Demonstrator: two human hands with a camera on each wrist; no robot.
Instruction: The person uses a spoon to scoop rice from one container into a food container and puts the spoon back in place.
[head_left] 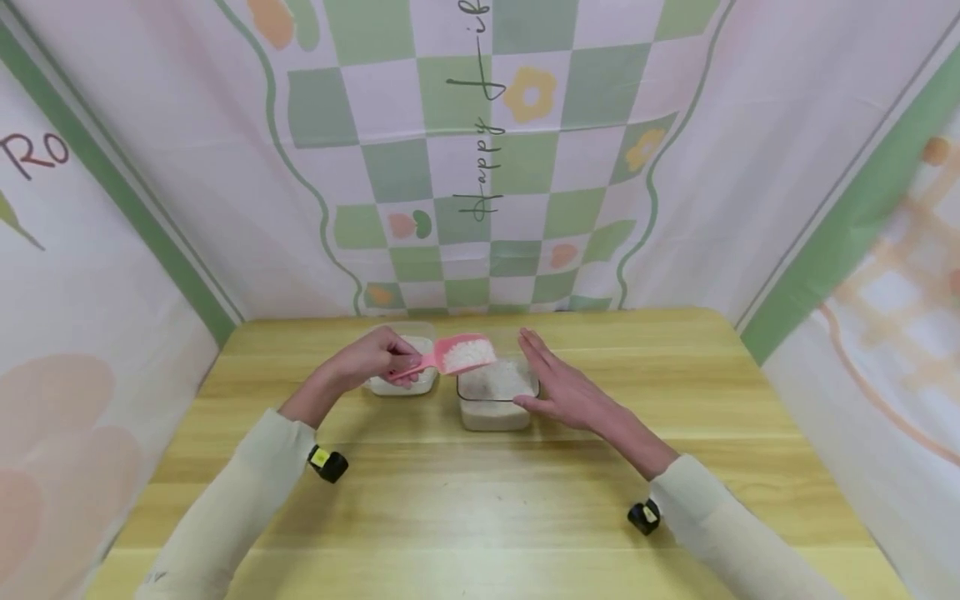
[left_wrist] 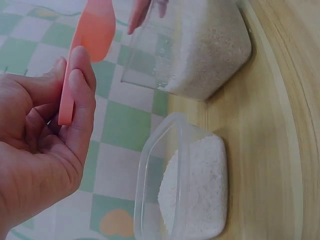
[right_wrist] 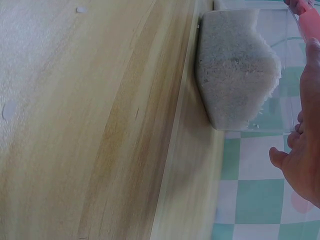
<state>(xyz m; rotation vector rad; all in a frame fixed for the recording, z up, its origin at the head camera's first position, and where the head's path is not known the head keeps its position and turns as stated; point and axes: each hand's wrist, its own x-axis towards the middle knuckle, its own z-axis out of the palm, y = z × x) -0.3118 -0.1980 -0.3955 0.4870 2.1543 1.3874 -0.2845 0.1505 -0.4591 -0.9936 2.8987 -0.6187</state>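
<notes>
My left hand (head_left: 380,357) pinches the handle of a pink scoop (head_left: 442,353) between thumb and fingers. White rice grains (head_left: 468,355) lie heaped in the scoop, which is held level above the left rim of a clear square container (head_left: 495,417). That container holds a mound of rice (right_wrist: 237,70). Beside its right rim, my right hand (head_left: 566,389) is held with straight fingers and the thumb apart; whether it touches the rim I cannot tell. Below my left hand stands a second clear plastic container (left_wrist: 182,150), partly filled with white grains (left_wrist: 202,187).
Both containers stand near the back of a wooden table (head_left: 465,508). Behind it hangs a checkered green and white cloth (head_left: 457,167), with printed cloth also at both sides. A black wrist camera (head_left: 327,463) sits at the left cuff, another camera (head_left: 644,517) at the right.
</notes>
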